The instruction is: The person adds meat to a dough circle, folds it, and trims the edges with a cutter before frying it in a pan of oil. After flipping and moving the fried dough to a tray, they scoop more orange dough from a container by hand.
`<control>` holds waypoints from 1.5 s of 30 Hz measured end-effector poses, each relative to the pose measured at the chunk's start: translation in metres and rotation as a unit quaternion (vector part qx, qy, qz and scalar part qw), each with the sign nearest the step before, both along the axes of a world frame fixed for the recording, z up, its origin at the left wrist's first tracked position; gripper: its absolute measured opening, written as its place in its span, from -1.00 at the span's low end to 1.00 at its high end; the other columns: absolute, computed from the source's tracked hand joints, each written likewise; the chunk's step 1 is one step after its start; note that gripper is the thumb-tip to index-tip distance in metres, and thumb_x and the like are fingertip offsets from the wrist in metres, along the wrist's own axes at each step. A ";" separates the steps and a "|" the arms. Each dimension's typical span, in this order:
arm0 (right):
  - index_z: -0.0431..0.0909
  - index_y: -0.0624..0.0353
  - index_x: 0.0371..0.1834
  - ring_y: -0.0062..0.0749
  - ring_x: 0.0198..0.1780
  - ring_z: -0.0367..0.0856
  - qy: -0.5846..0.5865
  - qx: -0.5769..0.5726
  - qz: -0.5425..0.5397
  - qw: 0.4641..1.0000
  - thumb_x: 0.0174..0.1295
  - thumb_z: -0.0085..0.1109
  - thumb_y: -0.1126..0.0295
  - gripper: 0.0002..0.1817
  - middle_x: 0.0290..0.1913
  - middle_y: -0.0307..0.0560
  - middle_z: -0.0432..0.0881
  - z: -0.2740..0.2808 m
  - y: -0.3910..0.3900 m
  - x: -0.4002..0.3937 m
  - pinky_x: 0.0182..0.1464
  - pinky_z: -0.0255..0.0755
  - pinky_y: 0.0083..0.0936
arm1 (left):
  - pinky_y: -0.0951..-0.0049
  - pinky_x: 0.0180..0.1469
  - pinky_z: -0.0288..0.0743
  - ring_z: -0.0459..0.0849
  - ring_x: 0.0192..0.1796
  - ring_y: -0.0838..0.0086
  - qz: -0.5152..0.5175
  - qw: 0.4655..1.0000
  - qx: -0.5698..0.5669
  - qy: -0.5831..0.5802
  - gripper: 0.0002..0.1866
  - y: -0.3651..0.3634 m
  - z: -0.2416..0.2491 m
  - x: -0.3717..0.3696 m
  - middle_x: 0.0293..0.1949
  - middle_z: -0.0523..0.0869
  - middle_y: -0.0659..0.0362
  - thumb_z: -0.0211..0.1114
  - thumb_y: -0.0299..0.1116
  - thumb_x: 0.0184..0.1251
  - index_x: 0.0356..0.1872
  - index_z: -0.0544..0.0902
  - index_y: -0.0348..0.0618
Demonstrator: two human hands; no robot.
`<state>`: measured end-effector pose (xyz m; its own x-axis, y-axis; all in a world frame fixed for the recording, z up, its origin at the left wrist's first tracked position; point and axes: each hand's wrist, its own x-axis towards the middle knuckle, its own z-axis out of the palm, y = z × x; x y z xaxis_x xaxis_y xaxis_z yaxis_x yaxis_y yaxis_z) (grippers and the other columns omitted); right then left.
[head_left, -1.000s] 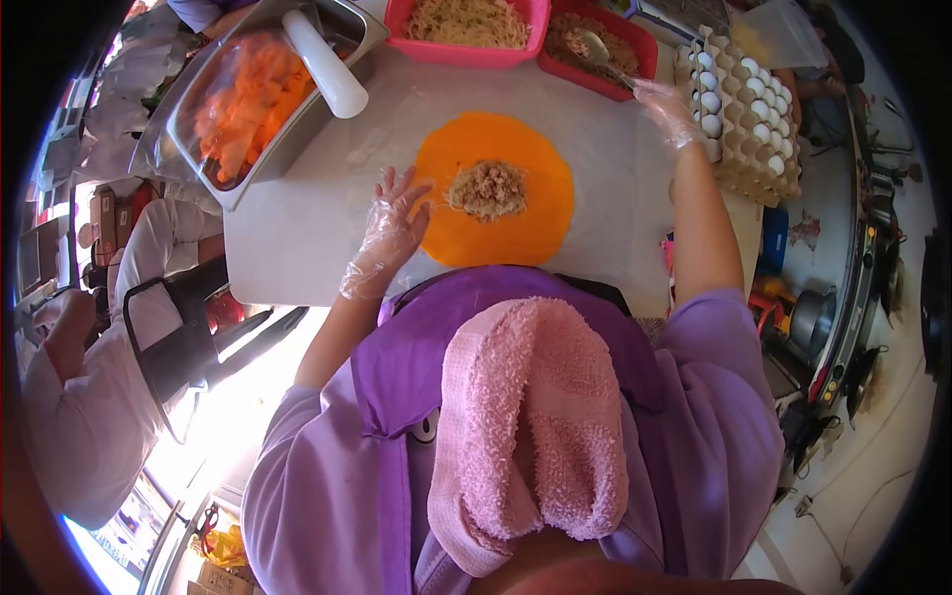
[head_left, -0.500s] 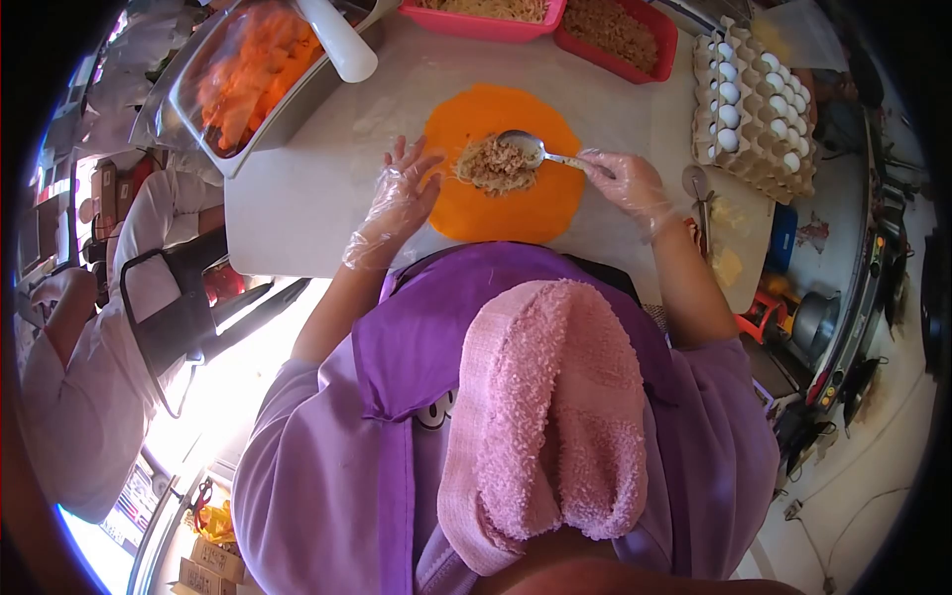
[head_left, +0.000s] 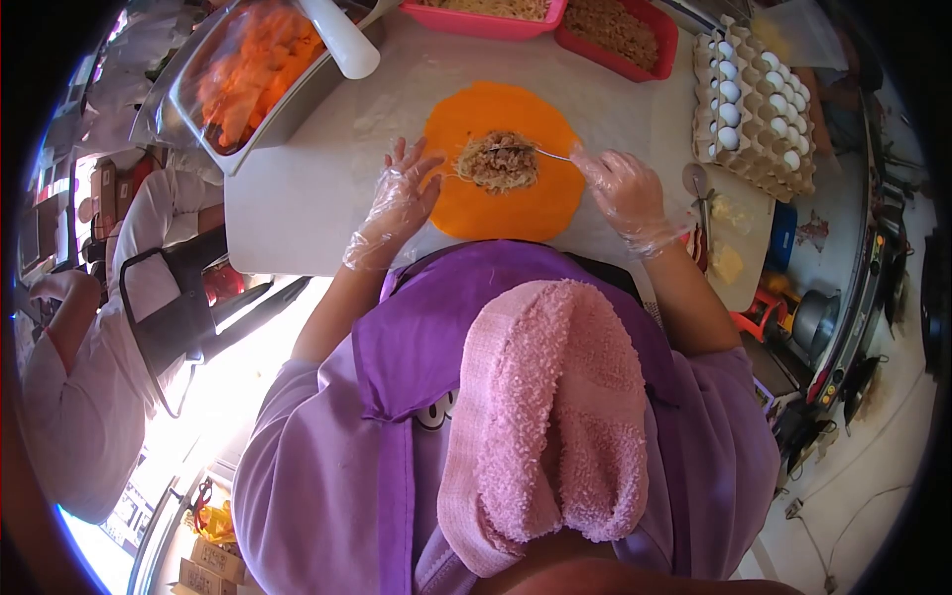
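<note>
A round orange wrapper (head_left: 508, 203) lies flat on the white table (head_left: 297, 213). A heap of noodles and minced filling (head_left: 499, 164) sits at its middle. My right hand (head_left: 623, 193), in a clear plastic glove, holds a metal spoon (head_left: 531, 151) whose bowl is tipped into the heap. My left hand (head_left: 397, 203), also gloved, rests with spread fingers on the wrapper's left edge.
Behind the wrapper stand a pink tub of noodles (head_left: 486, 12) and a red tub of minced filling (head_left: 617, 35). A steel pan of orange pieces (head_left: 248, 79) is at back left, an egg tray (head_left: 759, 104) at right. Another person in white (head_left: 89, 397) stands left.
My right hand brought the spoon from the red tub to the wrapper and has tipped its load onto the heap. My left hand stays on the wrapper's edge.
</note>
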<state>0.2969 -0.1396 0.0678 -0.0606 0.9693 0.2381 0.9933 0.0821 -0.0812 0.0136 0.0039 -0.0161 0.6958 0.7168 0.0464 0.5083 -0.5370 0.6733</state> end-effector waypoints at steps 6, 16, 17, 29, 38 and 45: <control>0.59 -0.10 -0.02 -0.37 -0.41 0.55 -0.024 0.029 0.010 0.999 0.08 0.14 0.42 -0.65 -0.50 -0.24 0.46 0.005 0.001 0.002 -0.45 0.46 -0.46 | -0.03 0.46 -0.19 0.00 0.48 -0.03 0.003 0.999 -0.036 0.033 -0.73 0.000 0.003 0.000 0.36 0.31 0.00 0.21 -0.35 0.29 0.01 0.58 -0.03; 0.62 0.03 0.01 -0.39 -0.20 0.64 0.425 -0.109 -0.196 0.877 0.18 0.18 0.40 -0.70 -0.24 -0.09 0.68 -0.015 0.007 0.044 -0.14 0.49 -0.53 | -0.12 0.41 -0.03 0.10 0.44 -0.10 -0.010 1.000 -0.002 0.025 -0.68 0.002 0.000 0.001 0.32 0.35 -0.04 0.21 -0.33 0.26 0.05 0.58 -0.01; 0.62 0.07 0.01 -0.43 -0.17 0.64 0.451 -0.103 -0.234 0.855 0.20 0.18 0.37 -0.71 -0.18 -0.06 0.69 -0.011 0.013 0.056 -0.10 0.47 -0.56 | -0.11 0.41 -0.03 0.10 0.43 -0.11 -0.007 1.000 -0.006 0.025 -0.69 0.001 0.001 0.001 0.33 0.34 -0.04 0.20 -0.36 0.26 0.03 0.58 -0.01; 0.59 -0.06 0.01 -0.02 0.04 0.54 -0.016 -0.125 -0.356 0.926 0.19 0.07 0.20 -0.67 -0.01 0.06 0.57 -0.011 0.061 0.134 0.07 0.41 -0.16 | 0.04 0.42 0.07 0.63 -0.03 0.10 -0.024 0.992 -0.102 0.070 -0.72 -0.001 0.024 -0.021 -0.08 0.67 0.03 0.11 -0.52 0.29 0.02 0.54 -0.08; 0.63 0.11 -0.20 -0.05 0.01 0.51 0.134 0.058 -0.049 0.988 -0.02 0.19 0.50 -0.74 -0.06 0.03 0.52 -0.054 0.029 0.044 0.06 0.42 -0.19 | -0.24 0.42 -0.32 -0.21 0.50 -0.09 -0.189 0.932 -0.037 0.307 -0.05 -0.033 0.030 -0.101 0.49 -0.15 -0.04 0.36 -0.21 -0.01 0.45 0.06 0.14; 0.59 0.13 -0.20 -0.07 -0.06 0.54 0.250 0.049 0.037 0.966 -0.05 0.17 0.58 -0.71 -0.06 0.03 0.51 -0.058 0.016 -0.018 0.01 0.46 -0.28 | -0.32 0.38 -0.20 0.05 0.49 0.14 -0.238 0.919 0.109 0.294 -0.26 -0.047 0.019 -0.103 0.46 0.11 0.21 0.30 -0.10 0.16 0.39 0.21 0.30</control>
